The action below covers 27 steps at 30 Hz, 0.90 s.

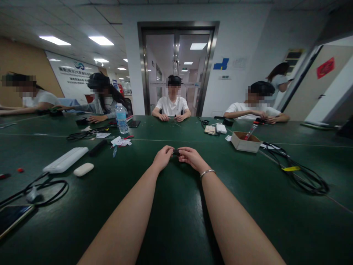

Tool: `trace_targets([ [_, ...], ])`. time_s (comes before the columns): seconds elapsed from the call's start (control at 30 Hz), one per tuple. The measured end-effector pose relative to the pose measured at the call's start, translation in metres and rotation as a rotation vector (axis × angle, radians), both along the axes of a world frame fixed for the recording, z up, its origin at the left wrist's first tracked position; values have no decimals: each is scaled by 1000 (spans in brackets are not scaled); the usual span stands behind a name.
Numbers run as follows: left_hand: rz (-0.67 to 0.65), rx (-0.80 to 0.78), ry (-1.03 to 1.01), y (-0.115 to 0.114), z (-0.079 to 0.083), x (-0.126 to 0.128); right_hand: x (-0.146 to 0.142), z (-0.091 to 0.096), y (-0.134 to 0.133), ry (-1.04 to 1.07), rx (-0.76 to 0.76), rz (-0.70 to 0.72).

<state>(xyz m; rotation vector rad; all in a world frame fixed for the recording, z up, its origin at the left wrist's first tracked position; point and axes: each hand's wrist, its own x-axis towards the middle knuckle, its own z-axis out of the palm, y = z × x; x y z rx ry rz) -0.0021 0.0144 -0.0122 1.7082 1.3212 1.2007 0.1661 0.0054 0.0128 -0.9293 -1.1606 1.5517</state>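
Observation:
Between my two hands is a small black piece with a shiny metal-looking end (175, 152), perhaps a USB stick, but too small to tell. My left hand (163, 158) pinches its left, shiny end between thumb and fingers. On the other side, my right hand (191, 157) grips the black end with its fingertips. Both forearms reach forward over the dark green table (176, 206), and the piece is held just above or at the surface; I cannot tell which. A silver bangle (207, 173) circles my right wrist.
To the left lie a white power strip (66, 160), a white oval case (84, 169), a phone (15, 217) and cables. A water bottle (121, 118) stands beyond. At the right are a small cardboard box (245, 142) and a coiled black cable (306, 175). Several people sit across the table.

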Motion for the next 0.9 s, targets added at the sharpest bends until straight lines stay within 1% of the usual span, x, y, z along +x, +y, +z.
trace_targets([
  [0.13,-3,33,0,2,-2,0,0,-1,1,-8,-3,-6],
  [0.27,-4,57,0,0,0,0,0,-1,1,-13,-4,-15],
  [0.33,-21,59,8,-2,2,0,1,0,0,-17,11,5],
  [0.47,-36,67,4,-6,5,1,2,3,-2,-18,58,90],
  [0.57,-32,78,-19,-6,6,1,-1,4,-1,-129,41,83],
  [0.63,-28,68,-31,-5,5,1,-3,4,-1,-211,59,72],
  [0.67,-27,60,-38,-4,4,1,-3,4,0,-220,80,71],
  [0.73,-33,54,-48,-3,3,1,-3,4,-1,-173,112,83],
  [0.8,-36,61,-41,-1,1,1,-3,5,-1,-128,100,80],
  [0.9,-29,61,-26,0,0,0,-3,4,-1,-200,38,41],
])
